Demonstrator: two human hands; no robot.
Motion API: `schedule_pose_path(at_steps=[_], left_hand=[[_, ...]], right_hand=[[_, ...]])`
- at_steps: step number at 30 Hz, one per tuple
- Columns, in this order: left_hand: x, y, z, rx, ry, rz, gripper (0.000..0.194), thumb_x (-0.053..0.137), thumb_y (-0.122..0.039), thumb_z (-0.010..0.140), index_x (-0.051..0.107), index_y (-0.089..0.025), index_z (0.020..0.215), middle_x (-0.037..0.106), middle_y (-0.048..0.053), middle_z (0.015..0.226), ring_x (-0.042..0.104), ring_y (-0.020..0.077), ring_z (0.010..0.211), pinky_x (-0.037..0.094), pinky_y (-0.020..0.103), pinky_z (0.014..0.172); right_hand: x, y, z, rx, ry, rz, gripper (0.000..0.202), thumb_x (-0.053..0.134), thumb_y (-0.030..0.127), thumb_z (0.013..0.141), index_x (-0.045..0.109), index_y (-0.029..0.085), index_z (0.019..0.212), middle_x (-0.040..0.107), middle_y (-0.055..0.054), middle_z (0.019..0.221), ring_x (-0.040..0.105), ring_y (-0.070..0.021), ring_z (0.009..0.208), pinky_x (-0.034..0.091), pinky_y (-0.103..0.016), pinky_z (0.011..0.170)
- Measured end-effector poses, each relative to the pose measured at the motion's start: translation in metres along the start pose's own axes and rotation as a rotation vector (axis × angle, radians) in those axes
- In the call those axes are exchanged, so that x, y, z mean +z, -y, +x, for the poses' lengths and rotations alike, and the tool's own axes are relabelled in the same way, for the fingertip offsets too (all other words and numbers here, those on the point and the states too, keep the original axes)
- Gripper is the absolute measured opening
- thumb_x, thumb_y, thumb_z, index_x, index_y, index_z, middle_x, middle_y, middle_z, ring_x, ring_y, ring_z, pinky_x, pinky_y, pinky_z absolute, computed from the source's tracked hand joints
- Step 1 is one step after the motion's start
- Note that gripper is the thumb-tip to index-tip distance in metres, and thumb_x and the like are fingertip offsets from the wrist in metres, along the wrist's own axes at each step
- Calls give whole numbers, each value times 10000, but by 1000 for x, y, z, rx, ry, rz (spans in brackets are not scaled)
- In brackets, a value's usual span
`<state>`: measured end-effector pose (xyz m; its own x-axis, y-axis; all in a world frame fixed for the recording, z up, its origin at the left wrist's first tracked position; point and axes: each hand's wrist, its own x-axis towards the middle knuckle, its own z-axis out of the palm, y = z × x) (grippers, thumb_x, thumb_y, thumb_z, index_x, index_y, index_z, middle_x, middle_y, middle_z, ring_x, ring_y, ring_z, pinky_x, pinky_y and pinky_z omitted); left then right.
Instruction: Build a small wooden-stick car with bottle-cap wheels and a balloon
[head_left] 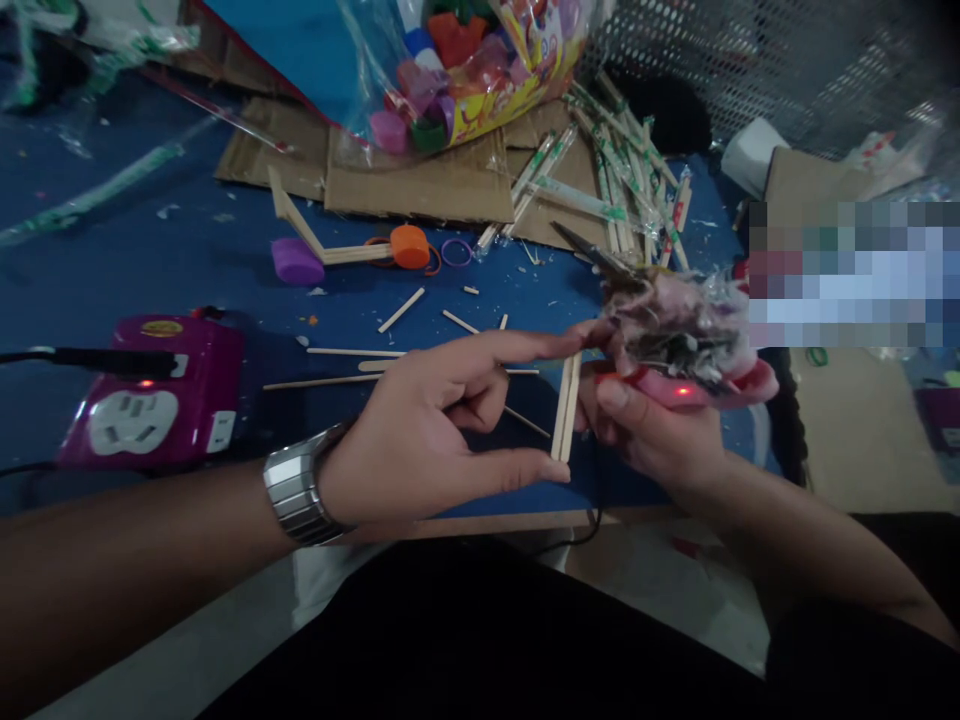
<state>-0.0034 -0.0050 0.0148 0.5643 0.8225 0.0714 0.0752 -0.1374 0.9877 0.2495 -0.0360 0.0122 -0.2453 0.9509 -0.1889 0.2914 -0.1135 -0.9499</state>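
Note:
My left hand [442, 420], a metal watch on its wrist, pinches a short pair of wooden sticks [566, 410] by their ends, between thumb and forefinger. The two sticks lie side by side and stand nearly upright in the picture. In my right hand [660, 430] is a pink hot glue gun [675, 385] with a lit red light, its body caked with glue and fluff. My right fingers are close to the sticks' upper end; the gun's nozzle is hard to make out. Several loose wooden sticks [330, 382] lie on the table behind my left hand.
A purple power socket box [154, 390] stands at left with a plug in it. Farther back lie a stick piece with purple and orange caps [410, 247], cardboard [416, 185], a bag of coloured caps [480, 90] and wrapped chopsticks [615, 170]. A dark pointed metal tip [592, 248] shows behind the gun.

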Motion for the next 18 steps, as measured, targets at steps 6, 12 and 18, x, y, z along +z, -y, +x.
schedule_pose_path(at_steps=[6, 12, 18], left_hand=[[5, 6, -3, 28, 54, 30, 706, 965, -487, 831, 732, -319, 1476, 383, -86, 656, 334, 99, 559, 292, 266, 497], [8, 10, -6, 21, 71, 21, 696, 968, -485, 828, 729, -355, 1468, 504, -49, 722, 429, 117, 606, 384, 259, 507], [7, 9, -8, 75, 64, 96, 683, 964, -467, 831, 729, -347, 1460, 548, -36, 759, 433, 112, 600, 382, 273, 505]], right_hand=[[12, 7, 7, 97, -15, 356, 543, 897, 690, 818, 573, 255, 826, 732, 17, 749, 492, -102, 493, 437, -247, 440], [11, 9, 9, 60, 81, 372, 459, 885, 661, 856, 763, 223, 923, 767, -12, 818, 497, -74, 509, 371, -196, 390], [12, 8, 9, 44, 106, 421, 377, 910, 578, 872, 787, 234, 967, 769, -12, 857, 605, -89, 588, 424, -172, 426]])
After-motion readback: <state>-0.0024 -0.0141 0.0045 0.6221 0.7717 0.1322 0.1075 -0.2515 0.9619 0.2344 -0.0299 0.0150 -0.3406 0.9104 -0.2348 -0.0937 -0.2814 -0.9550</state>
